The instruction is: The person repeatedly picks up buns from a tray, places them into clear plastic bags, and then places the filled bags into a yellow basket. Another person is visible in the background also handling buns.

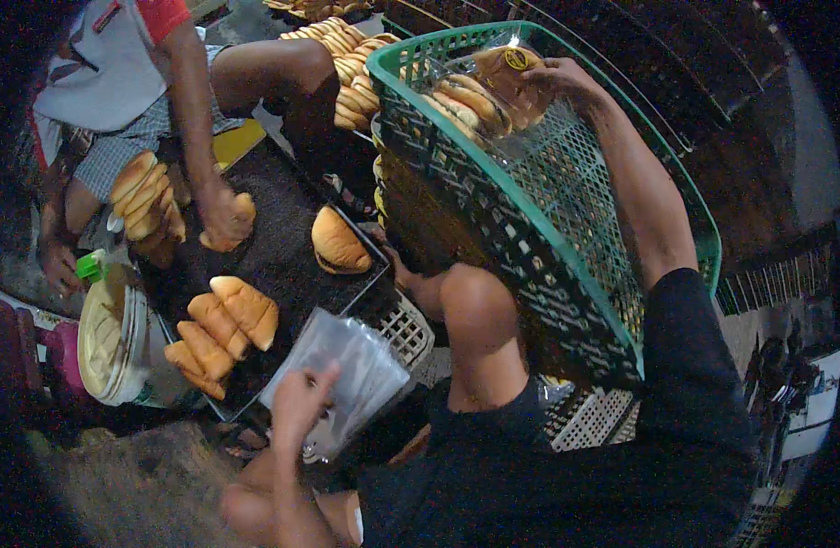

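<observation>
My right hand (560, 82) grips a bread roll in a clear plastic bag (505, 72) inside the green plastic crate (516, 185), beside other bagged buns (468, 103). My left hand (303, 397) is over a fanned stack of clear plastic bags (355, 370) at the near corner of a dark tray (276, 178); its thumb and fingers are blurred, and whether they pinch a bag cannot be told. On the tray lie a row of split rolls (221, 329) and a single filled-looking bun (339, 241).
Across the tray, another person's hand (225, 212) touches a bun near a stack of rolls (145, 195). A tub of pale cream (108, 342) stands at the tray's left edge. Many buns (351, 61) are piled beyond. A pale plastic crate (406, 325) shows beside my knee.
</observation>
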`<move>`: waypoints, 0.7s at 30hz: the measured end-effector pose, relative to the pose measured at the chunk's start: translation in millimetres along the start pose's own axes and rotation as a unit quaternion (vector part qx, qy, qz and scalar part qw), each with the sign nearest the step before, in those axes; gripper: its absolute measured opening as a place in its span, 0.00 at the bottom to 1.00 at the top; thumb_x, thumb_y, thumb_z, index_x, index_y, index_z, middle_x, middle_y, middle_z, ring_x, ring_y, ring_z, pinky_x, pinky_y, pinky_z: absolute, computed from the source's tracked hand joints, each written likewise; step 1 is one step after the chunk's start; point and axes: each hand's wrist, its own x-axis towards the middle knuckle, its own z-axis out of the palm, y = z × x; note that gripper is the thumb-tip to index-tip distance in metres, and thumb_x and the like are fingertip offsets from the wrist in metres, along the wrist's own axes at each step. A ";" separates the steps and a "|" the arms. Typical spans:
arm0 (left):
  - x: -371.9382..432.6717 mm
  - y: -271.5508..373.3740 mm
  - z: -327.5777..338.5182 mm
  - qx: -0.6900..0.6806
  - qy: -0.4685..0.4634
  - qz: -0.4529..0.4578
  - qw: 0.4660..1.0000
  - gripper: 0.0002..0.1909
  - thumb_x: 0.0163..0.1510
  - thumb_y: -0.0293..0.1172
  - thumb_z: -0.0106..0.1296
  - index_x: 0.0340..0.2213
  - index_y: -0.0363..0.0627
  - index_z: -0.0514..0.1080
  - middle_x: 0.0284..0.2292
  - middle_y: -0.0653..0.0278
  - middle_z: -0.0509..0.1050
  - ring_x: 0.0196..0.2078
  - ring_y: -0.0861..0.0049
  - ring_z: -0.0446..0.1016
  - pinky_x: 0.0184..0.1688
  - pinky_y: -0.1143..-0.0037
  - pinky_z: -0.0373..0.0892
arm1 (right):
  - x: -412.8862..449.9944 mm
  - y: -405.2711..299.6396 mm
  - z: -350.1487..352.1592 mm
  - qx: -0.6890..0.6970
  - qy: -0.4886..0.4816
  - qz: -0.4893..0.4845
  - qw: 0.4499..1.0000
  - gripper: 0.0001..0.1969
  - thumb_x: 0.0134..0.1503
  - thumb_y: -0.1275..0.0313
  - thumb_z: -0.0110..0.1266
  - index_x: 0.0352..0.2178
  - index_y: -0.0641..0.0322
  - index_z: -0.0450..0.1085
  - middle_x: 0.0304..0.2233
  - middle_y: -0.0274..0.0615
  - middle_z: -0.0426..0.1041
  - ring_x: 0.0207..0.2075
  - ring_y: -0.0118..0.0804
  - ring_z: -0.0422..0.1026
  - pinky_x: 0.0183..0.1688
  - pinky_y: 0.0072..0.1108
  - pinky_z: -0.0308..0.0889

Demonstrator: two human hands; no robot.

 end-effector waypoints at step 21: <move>-15.6 15.4 -3.6 -0.100 -0.180 -0.013 0.979 0.23 0.58 0.45 0.56 0.22 0.33 0.73 0.16 0.59 0.75 0.17 0.75 0.76 0.19 0.75 0.70 | 23.4 4.7 32.4 -0.215 0.092 -0.072 0.970 0.46 0.38 0.40 0.67 0.48 0.63 0.60 0.45 0.54 0.70 0.48 0.58 0.70 0.46 0.37 0.69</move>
